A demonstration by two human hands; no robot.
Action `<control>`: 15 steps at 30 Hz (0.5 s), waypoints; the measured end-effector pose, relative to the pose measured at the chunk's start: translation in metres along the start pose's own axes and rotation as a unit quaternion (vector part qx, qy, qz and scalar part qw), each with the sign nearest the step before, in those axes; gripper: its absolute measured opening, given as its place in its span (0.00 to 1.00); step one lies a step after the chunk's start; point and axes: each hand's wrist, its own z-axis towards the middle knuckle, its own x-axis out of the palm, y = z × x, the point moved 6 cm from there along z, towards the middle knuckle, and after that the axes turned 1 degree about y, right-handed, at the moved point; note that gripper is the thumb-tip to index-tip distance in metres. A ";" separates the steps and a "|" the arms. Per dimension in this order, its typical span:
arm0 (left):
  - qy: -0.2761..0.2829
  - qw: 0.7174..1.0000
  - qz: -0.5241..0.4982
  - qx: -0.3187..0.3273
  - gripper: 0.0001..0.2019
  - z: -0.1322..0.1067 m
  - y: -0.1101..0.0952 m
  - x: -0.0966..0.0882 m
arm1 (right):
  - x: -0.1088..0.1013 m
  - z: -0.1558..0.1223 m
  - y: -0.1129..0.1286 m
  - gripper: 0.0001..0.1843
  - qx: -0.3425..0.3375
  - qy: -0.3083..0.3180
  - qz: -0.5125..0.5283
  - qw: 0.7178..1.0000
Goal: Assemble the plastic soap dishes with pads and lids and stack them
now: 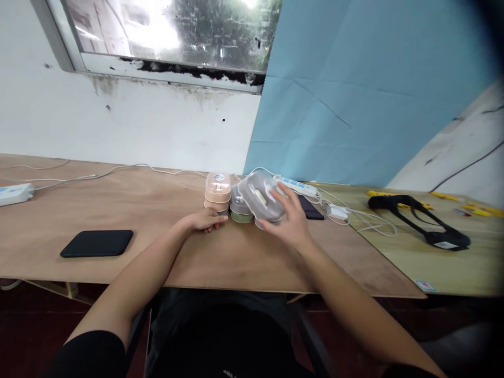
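Observation:
My right hand (289, 218) is closed on a grey plastic box with a clear lid (262, 197), holding it tilted, thumb at the lower edge and fingers on the right side. Under it the edge of another box shows, mostly hidden. Just left stands a stack with a grey box (238, 200) above a green box (241, 216). Beside that is a stack topped by a peach box with a clear lid (218, 186). In front of the peach stack my left hand (205, 219) rests on the table, index finger stretched out, the others loosely bent, nothing visible in it.
A black phone (97, 243) lies at left on the wooden table (236, 257). Behind the boxes are a power strip (297, 185), a dark flat device (311, 207), a white charger (337, 211) and cables. A black strap-like frame (419, 220) and yellow tools (478, 210) lie at right.

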 end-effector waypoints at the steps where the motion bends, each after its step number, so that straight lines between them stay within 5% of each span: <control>1: 0.005 1.000 0.001 -0.004 0.30 -0.002 -0.001 0.000 | 0.002 0.013 -0.008 0.40 0.039 -0.003 -0.022 0.999; 5: 0.102 0.993 -0.054 0.008 0.26 -0.017 -0.006 -0.005 | 0.029 0.055 -0.032 0.39 0.109 0.047 -0.060 0.991; 7: 0.075 0.979 -0.170 0.078 0.27 -0.023 -0.014 -0.027 | 0.045 0.064 -0.038 0.38 0.122 0.073 -0.074 0.987; 8: -0.018 0.959 -0.252 0.131 0.27 -0.025 -0.016 -0.048 | 0.052 0.066 -0.039 0.38 0.126 0.082 -0.080 0.985; 10: -0.246 0.873 -0.370 0.198 0.29 -0.033 -0.007 -0.090 | 0.063 0.065 -0.038 0.38 0.129 0.096 -0.090 0.983; 12: -0.425 0.788 -0.397 0.203 0.30 -0.039 0.010 -0.110 | 0.071 0.062 -0.035 0.39 0.130 0.106 -0.096 0.981; 13: -0.463 0.777 -0.381 0.192 0.29 -0.036 0.014 -0.111 | 0.073 0.061 -0.034 0.40 0.131 0.110 -0.100 0.980; 15: -0.469 0.804 -0.325 0.166 0.27 -0.024 0.017 -0.101 | 0.076 0.058 -0.032 0.41 0.133 0.114 -0.108 0.979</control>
